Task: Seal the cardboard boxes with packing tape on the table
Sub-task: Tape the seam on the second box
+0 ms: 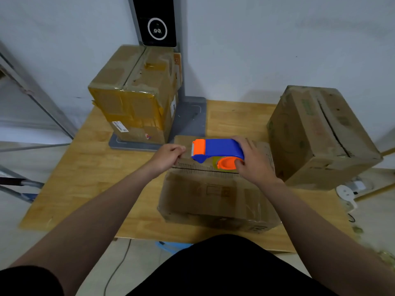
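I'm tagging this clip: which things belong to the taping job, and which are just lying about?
Job: dispenser in right hand, middle box, left box, right box, table.
Lying about: screen stand, power strip.

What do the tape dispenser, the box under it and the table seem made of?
Tape dispenser: probably moulded plastic, smooth, solid blue and orange. Box: brown cardboard, matte, with scuffed, creased faces. Table: light wood or wood-look laminate; grain shows, but real or printed is unclear.
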